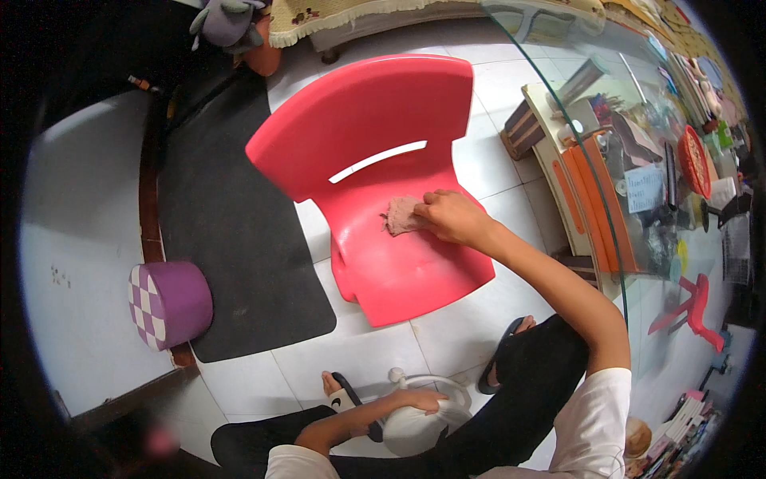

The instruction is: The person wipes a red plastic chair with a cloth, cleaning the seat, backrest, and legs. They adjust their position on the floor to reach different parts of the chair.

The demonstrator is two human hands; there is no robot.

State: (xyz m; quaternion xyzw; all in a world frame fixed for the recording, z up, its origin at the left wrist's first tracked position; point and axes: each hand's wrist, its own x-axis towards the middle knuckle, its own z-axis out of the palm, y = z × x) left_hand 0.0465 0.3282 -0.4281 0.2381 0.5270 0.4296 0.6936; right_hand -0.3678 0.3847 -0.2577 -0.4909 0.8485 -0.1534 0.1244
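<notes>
A red plastic chair [419, 269] stands in front of me, its curved backrest away from me with a narrow slot low in it. On the seat lies a bunched pinkish-brown cloth [402, 217], pinched by my right hand [452, 217] at its right edge. My left hand [422, 400] rests low between my legs on a white rounded object [413, 428], perhaps a stool's seat, beside a curved white bar [434, 378]. The fingers of the left hand are only partly visible, and I cannot tell whether they grip it.
A glass-topped table [616, 239] holding many items, among them a red basket [694, 161], stands at the right. A black mat [239, 257] covers floor at the left, beside a purple pouf [182, 304]. A bed or sofa with a fringed yellow cover [359, 15] is behind the chair.
</notes>
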